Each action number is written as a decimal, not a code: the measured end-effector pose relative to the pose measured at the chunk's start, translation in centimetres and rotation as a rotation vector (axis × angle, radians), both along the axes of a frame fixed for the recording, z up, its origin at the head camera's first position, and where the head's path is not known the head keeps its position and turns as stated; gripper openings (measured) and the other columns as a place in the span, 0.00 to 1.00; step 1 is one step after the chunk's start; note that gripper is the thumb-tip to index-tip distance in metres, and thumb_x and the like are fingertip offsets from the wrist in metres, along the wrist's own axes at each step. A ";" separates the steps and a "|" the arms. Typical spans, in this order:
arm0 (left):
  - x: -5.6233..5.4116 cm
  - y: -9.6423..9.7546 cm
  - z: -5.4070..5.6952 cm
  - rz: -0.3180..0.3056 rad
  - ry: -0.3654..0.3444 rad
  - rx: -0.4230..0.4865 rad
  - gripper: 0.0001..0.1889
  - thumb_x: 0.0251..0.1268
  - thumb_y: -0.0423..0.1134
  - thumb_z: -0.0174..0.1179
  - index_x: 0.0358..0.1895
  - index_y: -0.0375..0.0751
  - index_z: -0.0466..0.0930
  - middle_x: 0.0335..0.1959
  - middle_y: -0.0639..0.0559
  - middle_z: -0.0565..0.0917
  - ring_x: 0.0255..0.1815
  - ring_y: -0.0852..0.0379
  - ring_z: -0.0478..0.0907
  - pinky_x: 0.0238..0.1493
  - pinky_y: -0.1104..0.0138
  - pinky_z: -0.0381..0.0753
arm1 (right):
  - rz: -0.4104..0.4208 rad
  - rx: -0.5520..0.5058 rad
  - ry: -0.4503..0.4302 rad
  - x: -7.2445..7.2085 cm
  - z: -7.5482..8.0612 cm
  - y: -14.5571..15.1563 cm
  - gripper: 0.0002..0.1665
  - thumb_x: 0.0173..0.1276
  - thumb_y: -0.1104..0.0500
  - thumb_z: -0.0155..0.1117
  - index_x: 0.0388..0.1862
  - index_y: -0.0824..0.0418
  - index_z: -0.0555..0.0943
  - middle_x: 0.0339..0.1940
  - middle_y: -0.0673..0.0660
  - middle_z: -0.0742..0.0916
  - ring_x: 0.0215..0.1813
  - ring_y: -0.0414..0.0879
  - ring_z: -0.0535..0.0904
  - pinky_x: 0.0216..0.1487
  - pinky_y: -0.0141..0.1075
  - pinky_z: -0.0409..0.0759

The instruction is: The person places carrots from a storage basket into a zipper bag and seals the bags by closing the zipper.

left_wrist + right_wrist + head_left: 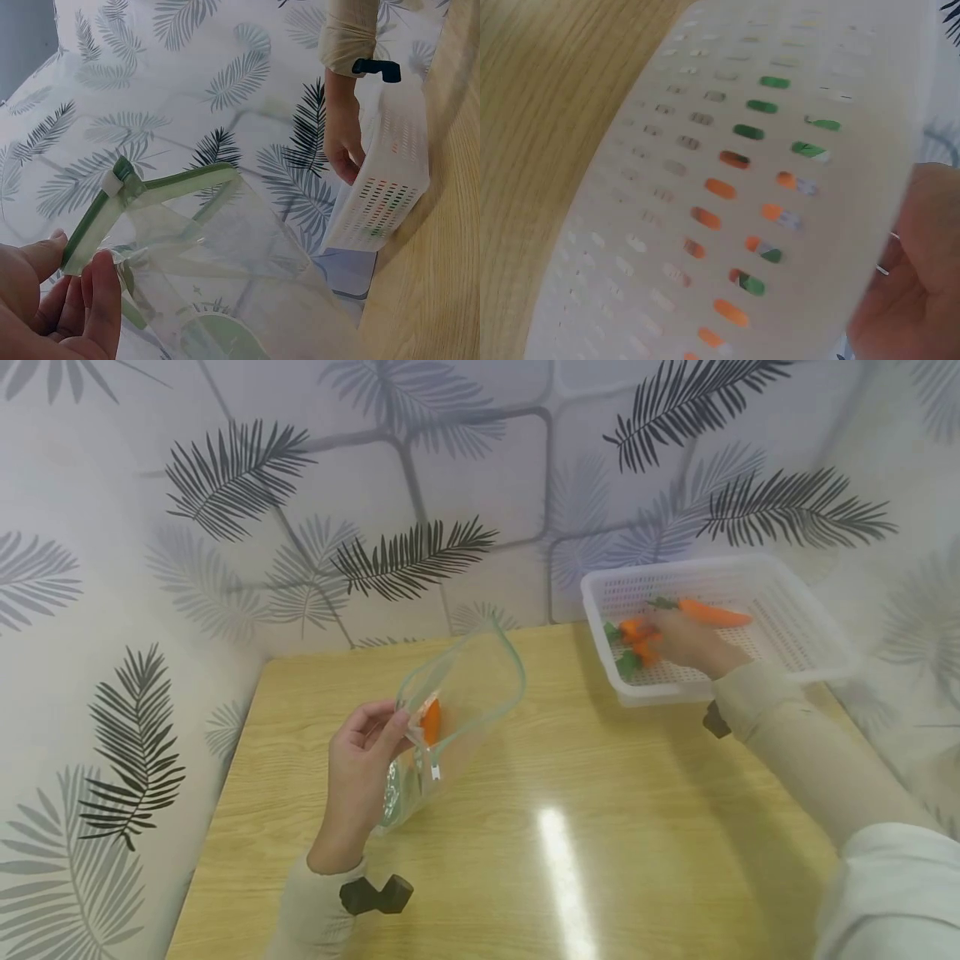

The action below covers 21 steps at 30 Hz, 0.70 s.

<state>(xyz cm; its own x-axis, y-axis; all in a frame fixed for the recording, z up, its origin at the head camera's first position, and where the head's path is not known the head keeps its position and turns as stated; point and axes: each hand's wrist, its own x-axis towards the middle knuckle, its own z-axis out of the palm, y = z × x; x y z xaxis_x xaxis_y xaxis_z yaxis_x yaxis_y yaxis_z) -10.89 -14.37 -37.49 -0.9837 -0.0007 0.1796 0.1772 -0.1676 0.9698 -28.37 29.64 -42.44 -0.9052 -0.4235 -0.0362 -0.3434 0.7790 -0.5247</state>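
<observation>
Head view: left hand (360, 781) holds a clear zip bag (450, 718) upright over the table (570, 793), mouth open toward the basket. Thumb and fingers (101, 289) pinch the bag's green rim near the white slider (112, 182). One carrot (431, 720) lies inside the bag, just beside the thumb. Right hand (690, 643) reaches into the white basket (795, 610) at the table's far right corner, fingers curled around a carrot bunch (637, 642). Another carrot (712, 612) lies just beyond the knuckles, apart from the fingers. Right wrist view shows orange and green through the basket wall
</observation>
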 end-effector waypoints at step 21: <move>0.0 0.0 -0.2 -0.010 0.007 -0.024 0.18 0.64 0.33 0.58 0.50 0.23 0.68 0.44 0.38 0.76 0.43 0.52 0.79 0.47 0.60 0.81 | 0.085 0.376 0.085 -1.1 -3.0 -1.0 0.30 0.50 0.77 0.61 0.56 0.66 0.76 0.49 0.66 0.81 0.54 0.65 0.71 0.56 0.60 0.70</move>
<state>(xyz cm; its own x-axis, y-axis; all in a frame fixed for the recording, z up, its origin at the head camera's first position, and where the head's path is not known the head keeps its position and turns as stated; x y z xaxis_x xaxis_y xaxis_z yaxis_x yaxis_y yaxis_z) -10.93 -14.39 -37.67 -0.9824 0.0139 0.1861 0.1821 -0.1460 0.9724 -29.46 28.63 -45.43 -0.8739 -0.4684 -0.1297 -0.4448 0.8784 -0.1751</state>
